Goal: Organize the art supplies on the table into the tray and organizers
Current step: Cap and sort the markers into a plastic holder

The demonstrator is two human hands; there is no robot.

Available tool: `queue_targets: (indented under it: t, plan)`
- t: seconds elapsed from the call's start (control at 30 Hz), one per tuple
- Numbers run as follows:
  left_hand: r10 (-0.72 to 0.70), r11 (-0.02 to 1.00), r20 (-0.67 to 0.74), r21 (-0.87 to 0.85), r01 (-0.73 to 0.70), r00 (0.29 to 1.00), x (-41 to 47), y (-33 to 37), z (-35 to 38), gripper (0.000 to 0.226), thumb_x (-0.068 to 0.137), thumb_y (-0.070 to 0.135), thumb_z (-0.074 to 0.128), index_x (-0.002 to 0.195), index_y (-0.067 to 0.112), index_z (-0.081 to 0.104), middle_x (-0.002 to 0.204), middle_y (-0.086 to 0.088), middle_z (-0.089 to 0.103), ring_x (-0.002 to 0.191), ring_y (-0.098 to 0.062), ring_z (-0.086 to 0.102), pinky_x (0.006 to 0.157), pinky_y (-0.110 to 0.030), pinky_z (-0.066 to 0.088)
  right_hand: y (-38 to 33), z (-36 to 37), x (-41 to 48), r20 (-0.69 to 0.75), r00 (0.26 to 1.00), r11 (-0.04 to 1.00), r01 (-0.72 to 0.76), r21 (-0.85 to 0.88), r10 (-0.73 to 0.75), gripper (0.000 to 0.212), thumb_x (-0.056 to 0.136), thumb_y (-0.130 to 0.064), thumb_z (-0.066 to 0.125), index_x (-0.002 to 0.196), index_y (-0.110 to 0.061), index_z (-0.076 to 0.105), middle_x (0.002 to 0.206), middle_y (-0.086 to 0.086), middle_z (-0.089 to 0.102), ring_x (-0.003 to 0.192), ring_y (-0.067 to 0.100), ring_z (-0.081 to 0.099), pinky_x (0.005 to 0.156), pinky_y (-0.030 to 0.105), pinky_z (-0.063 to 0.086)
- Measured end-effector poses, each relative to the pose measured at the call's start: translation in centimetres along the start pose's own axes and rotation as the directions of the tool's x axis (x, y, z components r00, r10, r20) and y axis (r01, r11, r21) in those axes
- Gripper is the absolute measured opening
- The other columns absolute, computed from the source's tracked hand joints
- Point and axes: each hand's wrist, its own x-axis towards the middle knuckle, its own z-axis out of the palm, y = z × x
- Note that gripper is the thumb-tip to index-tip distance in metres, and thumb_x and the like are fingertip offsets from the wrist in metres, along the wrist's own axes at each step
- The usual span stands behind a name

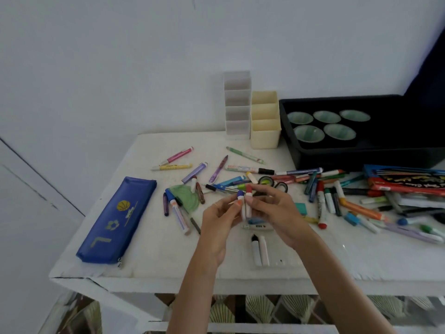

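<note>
Not much worn here tbh; two bare forearms point(192, 285), uncovered right down to the bottom edge; slim left hand point(218, 220) has a thin pale ring point(215, 204) on one finger; right hand point(277, 208) shows a plain, pale thumbnail; the other nails are too blurry to call

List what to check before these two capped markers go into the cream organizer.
1. Left hand pinches the blue-capped marker: ok.
2. Right hand pinches the red-capped marker: ok.
3. Both caps on: ok. Pressed fully home: cannot tell.
4. Cream organizer stands upright, with nothing showing in its compartments: ok.
5. Way there: only loose pens lying flat on the table, nothing tall between: ok.
</note>
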Motion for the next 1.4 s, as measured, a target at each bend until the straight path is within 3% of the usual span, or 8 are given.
queue_targets:
  t: [0.1,0.3,0.53,0.6,0.7,0.97,1.27,1.4]
  plan:
    - [0.001,1.000,0.024,0.011,-0.002,1.000,-1.5,-0.8,1.5,0.016,0.092,0.009,0.056,0.099,0.014,0.069,0.091,-0.007,0.074,0.086,-0.018,0.070,0.072,-0.023,0.056,-0.1,-1.8,-1.6,-0.013,1.000,0.999,0.003,-0.037,-0.003,0.034,0.079,-0.008,0.071,0.113,-0.011,0.066,0.094,0.016,0.070,0.087,0.024,0.068,0.075,0.030,0.056]
    - [0.042,0.991,-0.036,0.131,-0.037,0.999,-3.1,-3.2,3.9,0.010,0.087,0.016,0.064,0.093,0.015,0.073,0.088,-0.006,0.074,0.088,-0.019,0.069,0.079,-0.029,0.056,0.1,-4.9,-4.1,-0.060,0.998,1.000,0.007,-0.020,-0.008,0.028,0.078,-0.008,0.073,0.104,-0.009,0.063,0.069,0.002,0.068,0.064,0.012,0.061,0.062,0.022,0.051]
    - [0.163,0.908,-0.237,0.416,-0.051,0.958,-3.6,-5.8,4.7,0.017,0.086,0.025,0.066,0.098,0.015,0.072,0.088,-0.001,0.072,0.087,-0.017,0.067,0.082,-0.035,0.054,1.8,-6.7,-5.3,-0.173,0.983,0.965,0.015,-0.262,-0.062,0.027,0.076,-0.017,0.076,0.097,-0.007,0.064,0.074,0.006,0.070,0.062,0.017,0.067,0.062,0.027,0.057]
    - [0.192,0.898,-0.266,0.436,-0.060,0.945,-3.6,-6.0,4.5,0.023,0.088,0.025,0.064,0.104,0.010,0.070,0.092,-0.004,0.071,0.087,-0.019,0.066,0.083,-0.040,0.055,1.9,-6.6,-5.6,-0.149,0.987,0.956,0.021,-0.293,-0.067,0.029,0.074,-0.016,0.078,0.097,-0.009,0.062,0.077,0.006,0.070,0.064,0.018,0.069,0.062,0.027,0.058]
    - [0.250,0.880,-0.307,0.468,-0.083,0.918,-3.6,-6.0,4.2,0.021,0.090,0.021,0.061,0.106,0.008,0.068,0.093,-0.004,0.070,0.086,-0.015,0.065,0.078,-0.030,0.053,2.5,-5.9,-5.9,-0.060,0.993,0.939,0.071,-0.336,-0.097,0.034,0.072,-0.013,0.078,0.101,-0.012,0.060,0.077,0.008,0.070,0.067,0.022,0.070,0.065,0.035,0.060]
    - [0.210,0.917,-0.364,0.395,-0.054,0.907,-3.8,-6.3,3.3,0.016,0.089,0.016,0.062,0.100,0.006,0.069,0.087,-0.007,0.071,0.084,-0.021,0.066,0.080,-0.038,0.055,4.3,-5.2,-5.3,0.039,0.957,0.731,0.245,-0.637,-0.286,0.032,0.067,-0.022,0.082,0.096,-0.017,0.069,0.081,-0.006,0.061,0.066,0.003,0.053,0.061,0.010,0.045]
    - [0.153,0.921,-0.310,0.388,-0.021,0.938,-3.4,-6.4,2.7,0.008,0.089,0.019,0.063,0.095,0.017,0.067,0.092,-0.005,0.070,0.090,-0.019,0.065,0.084,-0.035,0.054,4.7,-5.2,-4.4,0.180,0.941,0.552,0.316,-0.772,-0.286,0.043,0.073,-0.027,0.077,0.113,-0.015,0.067,0.087,-0.002,0.054,0.073,0.009,0.049,0.066,0.014,0.041]
    - [0.160,0.914,-0.287,0.405,-0.032,0.945,-3.2,-6.5,2.6,0.013,0.089,0.020,0.063,0.100,0.014,0.067,0.091,-0.002,0.069,0.086,-0.013,0.063,0.073,-0.021,0.050,5.9,-5.3,-4.3,0.256,0.883,0.464,0.432,-0.773,-0.394,0.031,0.076,-0.021,0.075,0.102,-0.005,0.072,0.085,-0.001,0.048,0.071,0.010,0.047,0.066,0.021,0.044]
